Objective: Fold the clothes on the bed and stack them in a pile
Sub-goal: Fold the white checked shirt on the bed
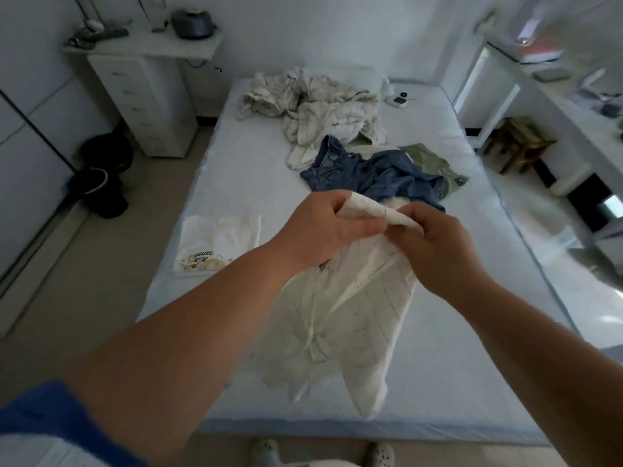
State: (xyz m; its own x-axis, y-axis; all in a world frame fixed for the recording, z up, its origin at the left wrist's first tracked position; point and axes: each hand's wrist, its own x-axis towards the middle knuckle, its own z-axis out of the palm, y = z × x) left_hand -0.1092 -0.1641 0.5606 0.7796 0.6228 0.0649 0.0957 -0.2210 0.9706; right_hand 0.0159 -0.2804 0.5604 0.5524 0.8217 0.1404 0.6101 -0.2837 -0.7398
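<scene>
Both hands raised above the middle of the wide bed with the pale blue sheet (236, 156), close together. Left hand (323, 227) with fingers curled round the top edge of the cream garment with thin dark lines (354, 315), a rolled corner of cloth sticking out between thumb and fingers. Right hand (435, 244) just beside it, fingertips pinching the same edge. Garment hanging down from the 2 hands toward the near edge of the bed, lower part lying on the sheet, a drawstring visible near its middle.

On the left side of the bed, 1 folded white T-shirt with a yellow and dark print (219, 244), flat and apart from the rest. Behind the hands, a crumpled blue denim garment (377, 173), touching an olive green cloth (435, 163) at its right. Farther back, a heap of cream, lined fabric (320, 106), unfolded. Near the far right corner of the bed, a small white device (399, 100).

Beside the bed on the left, a white drawer cabinet (145, 106) with a grey appliance (193, 23) on top. On the floor near it, dark round objects (101, 176), too dim to name. At the right, a small wooden stool (519, 143) under a white desk.
</scene>
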